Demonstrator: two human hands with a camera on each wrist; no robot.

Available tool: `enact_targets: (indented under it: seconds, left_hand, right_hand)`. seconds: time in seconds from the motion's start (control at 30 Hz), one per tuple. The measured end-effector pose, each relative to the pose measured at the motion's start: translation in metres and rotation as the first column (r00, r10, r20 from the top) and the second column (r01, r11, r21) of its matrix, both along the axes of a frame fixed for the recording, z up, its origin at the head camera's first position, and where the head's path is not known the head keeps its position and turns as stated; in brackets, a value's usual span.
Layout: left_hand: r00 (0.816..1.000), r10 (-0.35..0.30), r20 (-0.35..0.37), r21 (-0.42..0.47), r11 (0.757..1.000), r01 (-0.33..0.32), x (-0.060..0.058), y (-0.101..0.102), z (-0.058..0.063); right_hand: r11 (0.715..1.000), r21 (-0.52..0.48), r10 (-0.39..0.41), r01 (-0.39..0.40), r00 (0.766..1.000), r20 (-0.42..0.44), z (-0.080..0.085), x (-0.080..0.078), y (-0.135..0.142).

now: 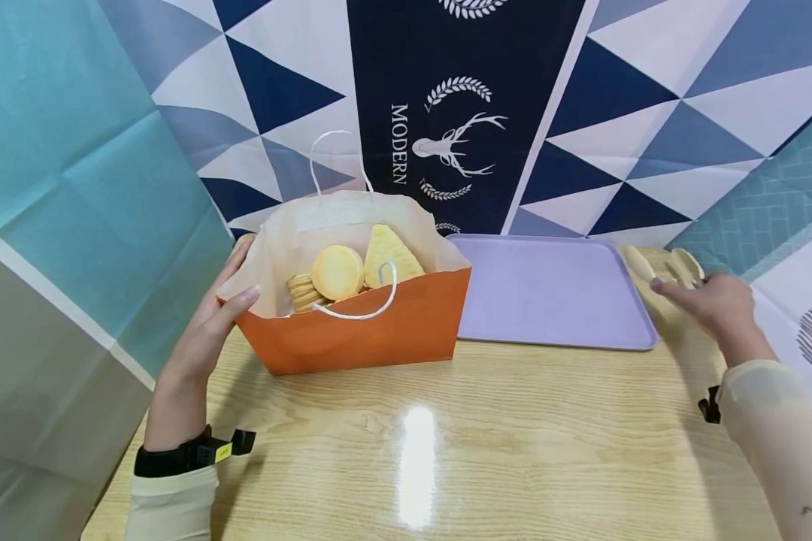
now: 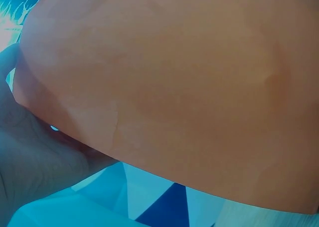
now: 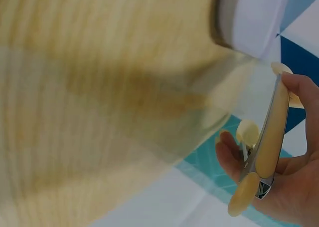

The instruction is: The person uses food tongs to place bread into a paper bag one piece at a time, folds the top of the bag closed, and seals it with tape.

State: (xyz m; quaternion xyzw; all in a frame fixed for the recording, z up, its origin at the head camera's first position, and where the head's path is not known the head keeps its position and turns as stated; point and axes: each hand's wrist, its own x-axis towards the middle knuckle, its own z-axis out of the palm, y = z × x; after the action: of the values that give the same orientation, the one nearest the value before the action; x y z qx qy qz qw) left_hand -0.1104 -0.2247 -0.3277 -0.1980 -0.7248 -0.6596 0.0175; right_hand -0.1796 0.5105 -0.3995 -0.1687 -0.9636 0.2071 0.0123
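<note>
An orange paper bag [image 1: 359, 330] with a pale lining and white cord handles stands with its wide mouth open toward me. Inside it are a round yellow bun [image 1: 337, 272], a triangular wedge [image 1: 389, 254] and a ridged, striped piece [image 1: 302, 291]. My left hand [image 1: 203, 334] grips the bag's left side, thumb at the rim. In the left wrist view the bag's orange wall [image 2: 174, 87] fills most of the picture. At the far right, my right hand [image 1: 727, 308] holds tongs [image 3: 273, 132] with cream grips, metal edges and rounded cream tips, spread apart.
A lilac tray [image 1: 548, 293] lies flat between the bag and my right hand, against the back. Patterned cloth [image 1: 284, 98] hangs behind the wooden table [image 1: 514, 421], and a teal and grey cloth [image 1: 61, 188] borders the left side.
</note>
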Motion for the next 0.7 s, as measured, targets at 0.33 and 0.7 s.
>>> enact_targets:
  seconds: [0.33,0.7]
  left_hand:
    - [1.000,-0.011,0.011,-0.003,1.000,0.011,0.002,-0.001,0.000]
    - [0.998,-0.047,-0.033,0.017,0.999,0.048,0.000,-0.003,0.000]
  right_hand:
    - [0.999,0.026,-0.031,0.029,0.998,0.062,-0.016,0.008,0.008]
    - [0.997,0.072,-0.039,0.030,0.990,0.137,-0.021,0.011,0.007]
